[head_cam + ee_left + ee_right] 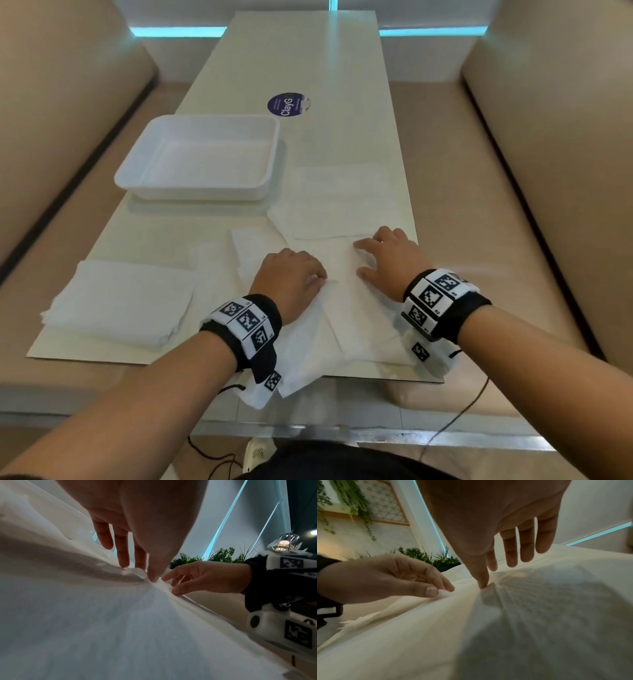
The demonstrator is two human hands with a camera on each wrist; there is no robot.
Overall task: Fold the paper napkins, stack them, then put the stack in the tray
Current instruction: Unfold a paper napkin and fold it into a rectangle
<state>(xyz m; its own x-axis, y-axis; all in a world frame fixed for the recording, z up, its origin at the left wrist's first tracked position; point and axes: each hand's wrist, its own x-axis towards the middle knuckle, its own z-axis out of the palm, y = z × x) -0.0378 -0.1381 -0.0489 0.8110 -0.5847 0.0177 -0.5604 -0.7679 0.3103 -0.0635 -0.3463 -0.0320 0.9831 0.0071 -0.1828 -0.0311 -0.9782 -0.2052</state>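
A white paper napkin (pixel 352 308) lies spread at the near edge of the table, hanging slightly over it. My left hand (pixel 320 277) pinches a raised bit of its edge between thumb and fingertip, which shows plainly in the right wrist view (pixel 443 590). My right hand (pixel 363 258) rests on the same napkin (pixel 488 628) with straight fingers, thumb (pixel 482 585) pressing down. A stack of folded napkins (pixel 120 301) sits at the near left. Loose unfolded napkins (pixel 339 205) lie beyond my right hand. The white tray (pixel 137 178) stands at the far left with nothing in it.
Another loose napkin (pixel 253 250) lies beyond my left hand. A round purple sticker (pixel 287 103) marks the table behind the tray. Beige bench seats (pixel 548 205) flank the narrow table on both sides. Black cables hang below the near edge.
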